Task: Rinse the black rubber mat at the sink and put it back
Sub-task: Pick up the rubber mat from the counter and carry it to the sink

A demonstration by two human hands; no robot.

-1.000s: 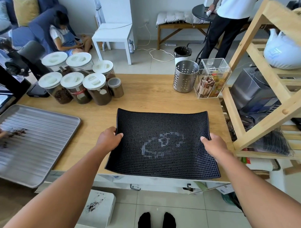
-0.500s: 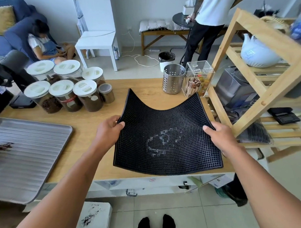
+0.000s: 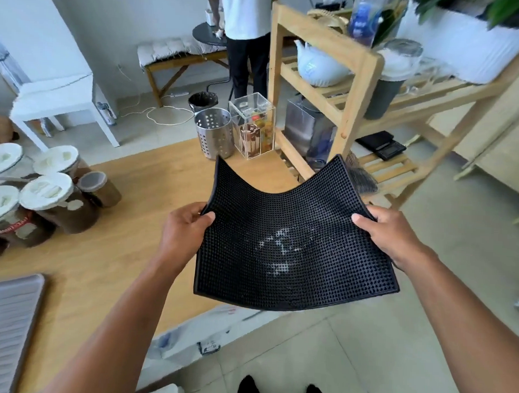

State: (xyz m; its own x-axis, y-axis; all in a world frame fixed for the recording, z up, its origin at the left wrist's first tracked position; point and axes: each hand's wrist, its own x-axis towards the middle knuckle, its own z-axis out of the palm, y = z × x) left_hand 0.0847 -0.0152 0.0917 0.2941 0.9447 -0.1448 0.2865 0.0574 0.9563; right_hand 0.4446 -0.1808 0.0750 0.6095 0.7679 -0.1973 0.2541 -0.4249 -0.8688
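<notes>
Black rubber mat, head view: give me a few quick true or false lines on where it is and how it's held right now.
1. Both hands grip the black rubber mat. True: the left hand holds its left edge, the right hand its right edge.
2. The mat lies flat on the wooden counter. False: it is lifted clear and sags in the middle.
3. A whitish residue marks the mat's centre. True.
4. The metal utensil holder stands on the mat. False: it stands on the counter, beyond the mat.
5. A sink is in view. False: none shows in this view.
</notes>
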